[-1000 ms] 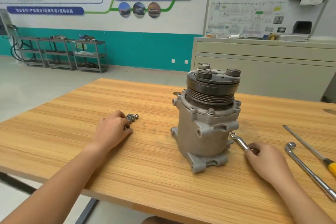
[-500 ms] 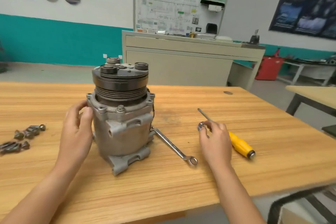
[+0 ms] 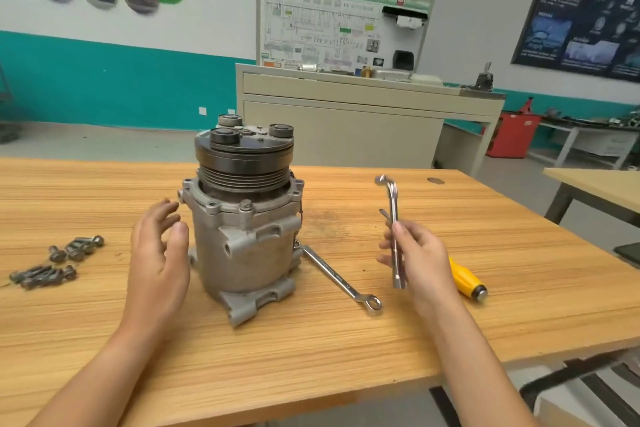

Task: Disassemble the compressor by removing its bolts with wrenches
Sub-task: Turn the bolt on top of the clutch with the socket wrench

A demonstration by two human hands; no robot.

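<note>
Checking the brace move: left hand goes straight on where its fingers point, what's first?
Probably the compressor: the open left hand sits just left of it, fingertips toward its upper flange. Depth unclear; it could pass behind.

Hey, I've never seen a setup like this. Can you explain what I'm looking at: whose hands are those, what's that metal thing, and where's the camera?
There is no robot here. The picture comes from a camera worn on a person's head, looking down at their own two hands. The grey metal block with a black pulley on top is a compressor, standing on a wooden table. The left hand is open beside it. The right hand holds an L-shaped wrench upright. On the table lie a flat wrench by the compressor, loose bolts to the left, and a yellow-handled screwdriver partly behind the right hand.
</note>
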